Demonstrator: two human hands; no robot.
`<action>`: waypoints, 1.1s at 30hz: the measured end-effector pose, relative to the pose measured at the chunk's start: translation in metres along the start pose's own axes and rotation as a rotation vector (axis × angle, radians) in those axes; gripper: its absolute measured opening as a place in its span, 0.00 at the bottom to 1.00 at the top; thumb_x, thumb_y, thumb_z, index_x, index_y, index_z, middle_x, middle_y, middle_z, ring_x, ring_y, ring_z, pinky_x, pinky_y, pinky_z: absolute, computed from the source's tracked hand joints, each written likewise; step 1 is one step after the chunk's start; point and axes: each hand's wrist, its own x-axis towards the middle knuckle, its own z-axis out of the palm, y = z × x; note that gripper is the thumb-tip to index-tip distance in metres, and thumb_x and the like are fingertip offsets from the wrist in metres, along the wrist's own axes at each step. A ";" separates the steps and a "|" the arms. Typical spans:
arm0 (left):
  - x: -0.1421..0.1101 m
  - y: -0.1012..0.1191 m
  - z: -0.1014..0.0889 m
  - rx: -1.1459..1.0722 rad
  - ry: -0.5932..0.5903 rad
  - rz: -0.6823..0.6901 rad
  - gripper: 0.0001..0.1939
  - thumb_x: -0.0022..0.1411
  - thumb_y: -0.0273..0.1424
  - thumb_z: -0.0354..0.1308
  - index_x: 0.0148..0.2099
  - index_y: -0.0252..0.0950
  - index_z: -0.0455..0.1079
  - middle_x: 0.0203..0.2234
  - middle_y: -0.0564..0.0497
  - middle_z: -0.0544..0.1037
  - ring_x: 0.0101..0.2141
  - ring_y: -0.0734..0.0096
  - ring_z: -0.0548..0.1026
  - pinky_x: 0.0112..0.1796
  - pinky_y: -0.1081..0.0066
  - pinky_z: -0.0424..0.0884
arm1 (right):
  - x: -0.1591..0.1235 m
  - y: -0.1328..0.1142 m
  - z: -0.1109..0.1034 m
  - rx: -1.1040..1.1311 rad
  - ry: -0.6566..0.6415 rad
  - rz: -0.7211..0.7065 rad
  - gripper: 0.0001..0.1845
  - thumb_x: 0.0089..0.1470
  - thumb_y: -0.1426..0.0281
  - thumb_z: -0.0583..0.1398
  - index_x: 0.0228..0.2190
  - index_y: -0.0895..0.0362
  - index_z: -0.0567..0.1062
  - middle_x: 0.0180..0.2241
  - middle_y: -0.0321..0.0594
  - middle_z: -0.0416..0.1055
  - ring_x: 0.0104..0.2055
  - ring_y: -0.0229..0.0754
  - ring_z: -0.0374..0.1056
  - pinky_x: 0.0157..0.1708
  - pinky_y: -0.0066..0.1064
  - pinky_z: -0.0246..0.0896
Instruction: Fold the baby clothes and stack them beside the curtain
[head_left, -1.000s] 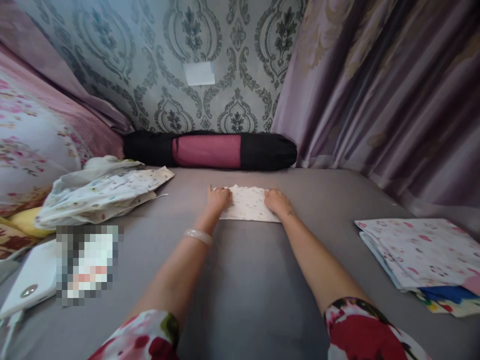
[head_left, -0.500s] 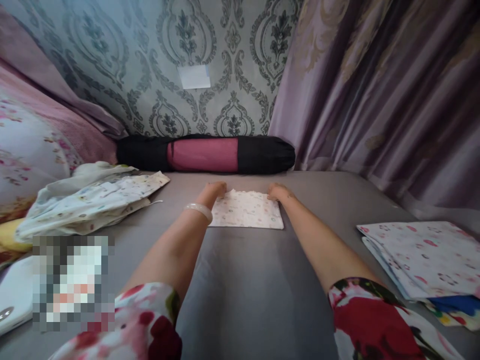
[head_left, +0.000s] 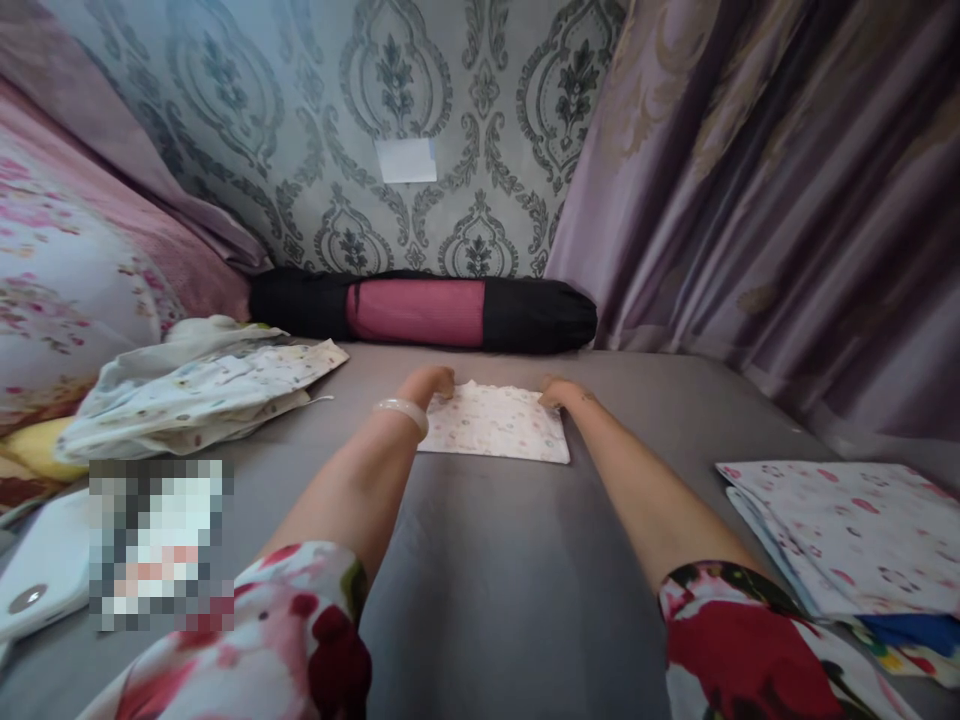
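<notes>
Left hand [head_left: 435, 382] and right hand [head_left: 559, 392] curl at the cloth [head_left: 495, 425] corners (whether gripping, cannot tell), perhaps keeping it flat near the bed [head_left: 465, 580]'s far edge.

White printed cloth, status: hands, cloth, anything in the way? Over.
Left hand at far left corner, right hand at far right. White printed cloth flat on grey sheet. Black-and-pink roll lies beyond, not touching it.

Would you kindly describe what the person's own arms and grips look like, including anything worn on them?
The left sleeve and right sleeve are floral: red and dark red on white, with some green. A pale, smooth bangle circles the left wrist; a small dark mark, too faint to read, shows near the right. The left grip and right grip wear no gloves.
</notes>
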 end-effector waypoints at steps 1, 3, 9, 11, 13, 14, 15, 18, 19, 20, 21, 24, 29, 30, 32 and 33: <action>-0.005 0.002 0.002 -0.009 0.022 -0.036 0.27 0.48 0.31 0.61 0.53 0.39 0.73 0.43 0.42 0.79 0.43 0.56 0.76 0.46 0.61 0.69 | -0.005 0.000 0.002 -0.005 0.014 0.010 0.19 0.45 0.76 0.64 0.43 0.59 0.79 0.42 0.48 0.76 0.47 0.49 0.71 0.43 0.32 0.64; -0.016 0.008 0.008 -0.028 0.095 -0.099 0.23 0.51 0.29 0.58 0.52 0.39 0.72 0.47 0.41 0.77 0.48 0.53 0.73 0.49 0.57 0.66 | -0.015 0.001 0.008 -0.003 0.073 0.011 0.21 0.49 0.74 0.62 0.48 0.57 0.76 0.49 0.48 0.72 0.52 0.49 0.67 0.47 0.32 0.62; -0.046 0.022 0.029 -0.059 0.359 -0.140 0.17 0.58 0.25 0.52 0.49 0.38 0.70 0.47 0.41 0.76 0.56 0.52 0.64 0.55 0.50 0.54 | -0.041 0.003 0.028 0.023 0.268 -0.029 0.18 0.60 0.72 0.51 0.49 0.58 0.74 0.55 0.51 0.63 0.59 0.50 0.57 0.53 0.36 0.54; -0.053 0.023 0.033 -0.079 0.431 -0.137 0.15 0.60 0.26 0.51 0.48 0.39 0.70 0.45 0.43 0.77 0.55 0.54 0.65 0.55 0.52 0.53 | -0.047 0.004 0.031 0.048 0.319 -0.045 0.19 0.61 0.72 0.50 0.49 0.58 0.74 0.54 0.51 0.64 0.57 0.51 0.57 0.53 0.38 0.54; -0.060 0.023 0.032 -0.087 0.481 -0.143 0.14 0.61 0.26 0.50 0.48 0.40 0.70 0.45 0.43 0.77 0.54 0.54 0.65 0.54 0.54 0.53 | -0.051 0.006 0.031 0.086 0.360 -0.059 0.19 0.61 0.71 0.50 0.49 0.57 0.74 0.52 0.50 0.65 0.56 0.50 0.58 0.53 0.38 0.54; -0.063 0.022 0.030 -0.083 0.495 -0.147 0.15 0.61 0.26 0.49 0.49 0.40 0.69 0.45 0.43 0.77 0.53 0.54 0.65 0.53 0.54 0.53 | -0.053 0.008 0.029 0.105 0.374 -0.063 0.18 0.61 0.70 0.51 0.49 0.56 0.74 0.52 0.50 0.65 0.56 0.50 0.58 0.53 0.38 0.54; -0.067 0.022 0.027 -0.079 0.507 -0.149 0.17 0.61 0.25 0.49 0.50 0.40 0.69 0.46 0.43 0.77 0.53 0.54 0.65 0.53 0.55 0.54 | -0.055 0.009 0.028 0.119 0.384 -0.064 0.18 0.61 0.69 0.52 0.48 0.56 0.75 0.52 0.49 0.65 0.56 0.50 0.58 0.53 0.38 0.54; -0.080 0.023 0.014 -0.067 0.506 -0.143 0.18 0.60 0.27 0.50 0.51 0.41 0.71 0.46 0.44 0.78 0.53 0.52 0.65 0.51 0.55 0.55 | -0.061 0.015 0.020 0.136 0.401 -0.079 0.17 0.60 0.68 0.54 0.48 0.55 0.75 0.51 0.48 0.66 0.56 0.50 0.59 0.52 0.37 0.54; -0.085 0.023 0.009 -0.067 0.497 -0.139 0.17 0.60 0.28 0.50 0.49 0.41 0.73 0.45 0.45 0.78 0.52 0.51 0.65 0.50 0.55 0.55 | -0.064 0.018 0.017 0.137 0.406 -0.090 0.17 0.60 0.67 0.54 0.47 0.55 0.75 0.51 0.48 0.66 0.56 0.50 0.59 0.52 0.37 0.55; -0.091 0.023 0.004 -0.073 0.488 -0.136 0.15 0.60 0.29 0.51 0.47 0.41 0.75 0.44 0.45 0.79 0.52 0.50 0.65 0.50 0.54 0.56 | -0.066 0.020 0.014 0.137 0.408 -0.102 0.16 0.59 0.67 0.55 0.47 0.55 0.75 0.51 0.47 0.66 0.55 0.49 0.60 0.52 0.36 0.55; -0.096 0.023 -0.001 -0.082 0.481 -0.132 0.14 0.59 0.31 0.52 0.45 0.42 0.76 0.44 0.45 0.79 0.51 0.50 0.65 0.49 0.54 0.56 | -0.069 0.022 0.011 0.134 0.409 -0.114 0.16 0.59 0.67 0.55 0.47 0.55 0.75 0.51 0.47 0.66 0.55 0.49 0.60 0.51 0.36 0.55; -0.113 0.021 -0.014 -0.120 0.460 -0.112 0.13 0.58 0.34 0.55 0.43 0.43 0.77 0.42 0.47 0.79 0.52 0.50 0.65 0.50 0.54 0.56 | -0.076 0.029 0.001 0.126 0.407 -0.146 0.16 0.58 0.66 0.57 0.46 0.55 0.76 0.50 0.47 0.67 0.55 0.50 0.61 0.51 0.36 0.56; -0.138 0.015 -0.037 -0.215 0.454 -0.065 0.15 0.56 0.38 0.59 0.45 0.44 0.76 0.43 0.51 0.80 0.51 0.53 0.67 0.51 0.57 0.57 | -0.086 0.037 -0.020 0.118 0.422 -0.204 0.15 0.57 0.66 0.58 0.45 0.55 0.77 0.49 0.47 0.69 0.53 0.49 0.63 0.50 0.34 0.56; -0.142 0.015 -0.041 -0.231 0.468 -0.058 0.15 0.55 0.38 0.59 0.45 0.44 0.76 0.42 0.51 0.80 0.50 0.55 0.68 0.51 0.58 0.57 | -0.088 0.038 -0.025 0.119 0.435 -0.215 0.14 0.57 0.67 0.58 0.45 0.55 0.77 0.49 0.47 0.69 0.53 0.49 0.63 0.50 0.34 0.56; -0.150 0.016 -0.048 -0.250 0.520 -0.061 0.14 0.55 0.38 0.59 0.45 0.44 0.76 0.40 0.51 0.80 0.48 0.58 0.70 0.50 0.59 0.57 | -0.096 0.040 -0.033 0.123 0.477 -0.230 0.14 0.57 0.67 0.58 0.44 0.54 0.77 0.49 0.46 0.68 0.53 0.49 0.62 0.49 0.35 0.56; -0.153 0.018 -0.050 -0.255 0.556 -0.067 0.14 0.55 0.38 0.59 0.45 0.43 0.76 0.39 0.52 0.80 0.48 0.58 0.70 0.50 0.60 0.57 | -0.100 0.040 -0.037 0.125 0.505 -0.235 0.13 0.57 0.67 0.58 0.44 0.54 0.77 0.49 0.45 0.68 0.53 0.49 0.61 0.49 0.35 0.56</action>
